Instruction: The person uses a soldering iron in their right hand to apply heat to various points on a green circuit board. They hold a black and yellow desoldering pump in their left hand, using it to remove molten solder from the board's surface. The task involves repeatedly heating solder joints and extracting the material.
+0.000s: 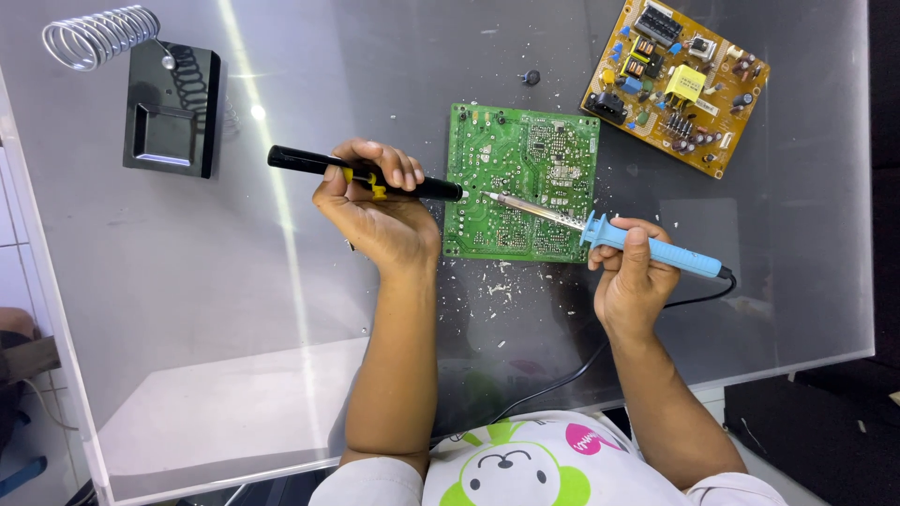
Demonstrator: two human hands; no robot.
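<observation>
A green circuit board (pixel 521 178) lies solder side up on the clear table top (pixel 234 309). My left hand (pixel 375 211) grips a black desoldering pump (pixel 300 160) with a yellow button, its tip at the board's left edge. My right hand (pixel 633 281) holds a blue soldering iron (pixel 656 249). The iron's metal tip (pixel 525 209) reaches left across the board and nearly meets the pump's nozzle.
A black soldering iron stand (pixel 169 112) with a coil holder (pixel 98 36) sits at the far left. A yellow circuit board (pixel 677 84) with components lies far right. The iron's black cord (pixel 562 375) runs toward me. Solder crumbs (pixel 492 281) litter the table below the green board.
</observation>
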